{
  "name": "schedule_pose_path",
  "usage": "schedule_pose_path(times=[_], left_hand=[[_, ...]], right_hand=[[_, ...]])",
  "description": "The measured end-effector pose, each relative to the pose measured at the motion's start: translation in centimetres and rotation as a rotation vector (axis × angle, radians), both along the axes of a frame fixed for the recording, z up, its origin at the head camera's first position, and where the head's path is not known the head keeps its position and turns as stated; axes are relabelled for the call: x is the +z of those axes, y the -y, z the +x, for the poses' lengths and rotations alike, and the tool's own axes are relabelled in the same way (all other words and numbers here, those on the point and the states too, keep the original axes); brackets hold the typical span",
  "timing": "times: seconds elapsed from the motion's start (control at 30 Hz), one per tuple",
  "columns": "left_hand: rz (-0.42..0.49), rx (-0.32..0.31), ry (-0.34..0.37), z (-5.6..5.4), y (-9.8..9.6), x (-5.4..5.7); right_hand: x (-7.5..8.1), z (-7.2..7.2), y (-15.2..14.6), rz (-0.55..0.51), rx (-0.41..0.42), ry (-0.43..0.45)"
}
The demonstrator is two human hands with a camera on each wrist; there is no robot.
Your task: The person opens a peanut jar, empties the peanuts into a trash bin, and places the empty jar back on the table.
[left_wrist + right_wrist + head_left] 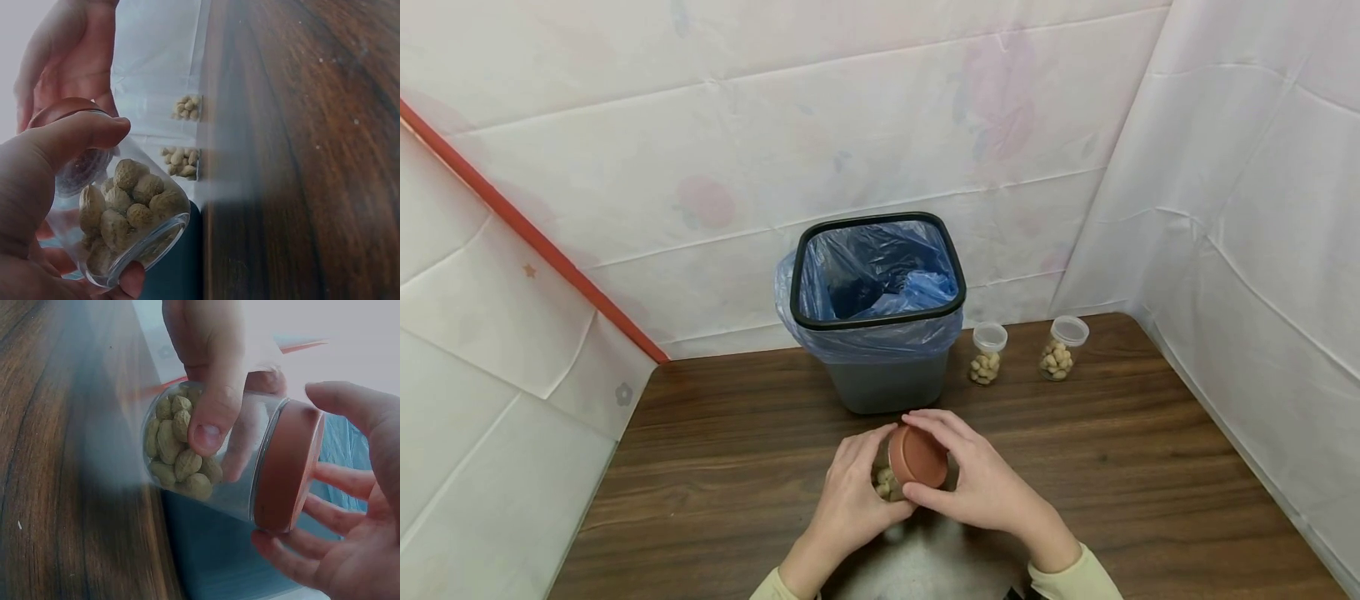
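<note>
My left hand (850, 493) grips a clear jar (234, 499) partly filled with unshelled peanuts (128, 209). The jar is tilted over the table, its lid end toward my right hand. A reddish-brown lid (923, 458) sits on that end. Around the lid's rim, my right hand (983, 477) holds it with thumb and fingers on opposite sides. In the right wrist view, my left thumb (215, 422) presses along the jar's side. Part of the jar is hidden behind my left hand in the head view.
A grey bin (887, 385) lined with a blue bag (880, 337) stands just beyond my hands. To its right are two small clear jars, a nearer-to-bin jar (990, 337) and a farther jar (1070, 332), both with peanuts. White sheets (850, 108) enclose the wooden table (715, 467).
</note>
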State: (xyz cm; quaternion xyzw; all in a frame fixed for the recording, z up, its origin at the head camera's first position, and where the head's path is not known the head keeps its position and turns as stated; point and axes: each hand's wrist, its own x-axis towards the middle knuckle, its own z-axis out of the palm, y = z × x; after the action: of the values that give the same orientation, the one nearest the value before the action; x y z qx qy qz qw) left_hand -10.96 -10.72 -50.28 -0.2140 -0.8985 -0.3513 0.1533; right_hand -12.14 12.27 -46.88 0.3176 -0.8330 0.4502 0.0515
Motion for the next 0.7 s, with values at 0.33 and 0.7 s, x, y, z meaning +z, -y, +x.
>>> schedule_pose_path(times=[0.33, 0.7], left_hand=[[-0.020, 0.011, -0.009, -0.07, 0.12, -0.12], [-0.037, 0.012, -0.074, -0.14, 0.13, -0.15]], right_hand=[[0.29, 0.22, 0.38, -0.006, -0.208, 0.213], [0.48, 0.27, 1.01, 0.012, -0.319, 0.301]])
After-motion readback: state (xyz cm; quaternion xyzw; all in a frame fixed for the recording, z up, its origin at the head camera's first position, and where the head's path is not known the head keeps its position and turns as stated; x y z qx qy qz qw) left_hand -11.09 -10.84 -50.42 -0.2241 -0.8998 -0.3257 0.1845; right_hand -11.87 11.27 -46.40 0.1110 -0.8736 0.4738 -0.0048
